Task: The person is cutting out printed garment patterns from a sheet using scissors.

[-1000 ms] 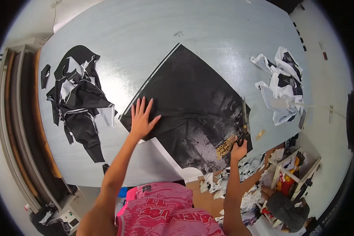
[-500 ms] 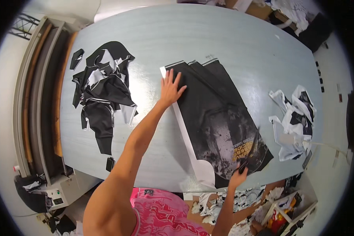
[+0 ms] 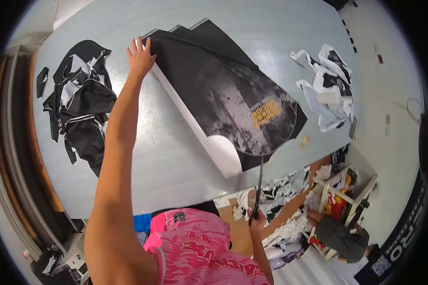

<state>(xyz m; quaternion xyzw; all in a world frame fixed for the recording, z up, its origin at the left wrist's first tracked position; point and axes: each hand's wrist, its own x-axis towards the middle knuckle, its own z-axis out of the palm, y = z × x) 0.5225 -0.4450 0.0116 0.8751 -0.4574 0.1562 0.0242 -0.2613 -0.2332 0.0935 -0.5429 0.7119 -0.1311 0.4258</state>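
My left hand (image 3: 140, 59) rests with spread fingers on the upper left corner of layered black fabric (image 3: 195, 76), printed grey and gold toward its lower right. A white strip (image 3: 180, 111) runs along the fabric's left edge and widens to a curved piece at the bottom. Below the fabric, my right hand (image 3: 257, 219) grips long scissors (image 3: 255, 204), their blades pointing up at its curved lower edge.
On the pale table (image 3: 147, 190) lie black-and-white cut pieces (image 3: 81, 109) at left and white-and-black pieces (image 3: 328, 85) at right. A machine with long rollers (image 3: 24, 142) stands left. Beyond the near right edge are scraps, shelving (image 3: 366, 183) and a person in stripes (image 3: 342, 237).
My left hand has moved up along the fabric, which has turned, its layers now fanned at the top. My right hand with the scissors has dropped from the fabric's right side to below it.
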